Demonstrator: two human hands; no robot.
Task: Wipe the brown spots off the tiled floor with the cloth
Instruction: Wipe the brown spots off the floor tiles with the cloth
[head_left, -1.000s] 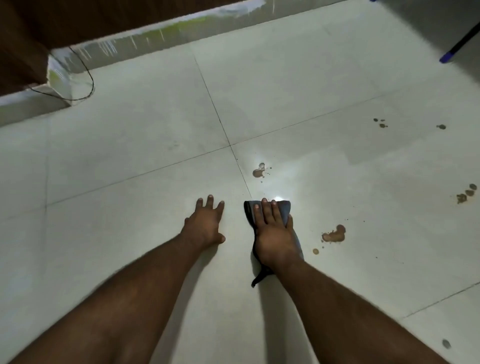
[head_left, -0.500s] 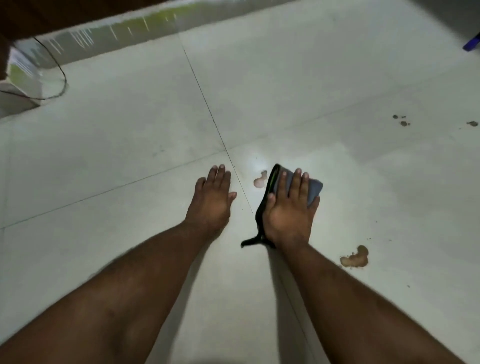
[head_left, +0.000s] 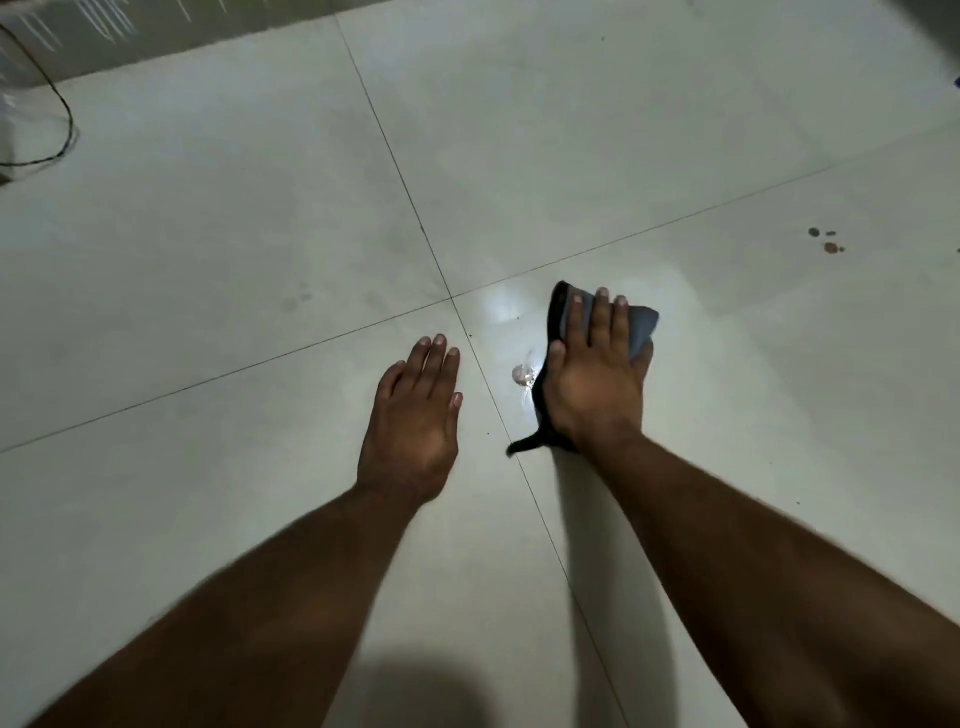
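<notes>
My right hand (head_left: 592, 382) lies flat with straight fingers on a folded grey-blue cloth (head_left: 641, 325) with a dark edge, pressing it onto the pale tiled floor (head_left: 260, 234). Just left of the cloth, a faint pinkish-brown spot (head_left: 521, 373) shows beside a bright light reflection. My left hand (head_left: 413, 415) rests flat on the floor, fingers straight, near the crossing of the tile joints. A small group of brown spots (head_left: 826, 241) sits far to the right.
A black cable (head_left: 62, 130) loops on the floor at the far left by a white skirting edge (head_left: 156, 36). A shadow falls across the bottom of the view.
My right hand has pushed the cloth forward and right, past the spot beside it, which looks paler now. The view has shifted, and the larger brown spot at the right has left the frame.
</notes>
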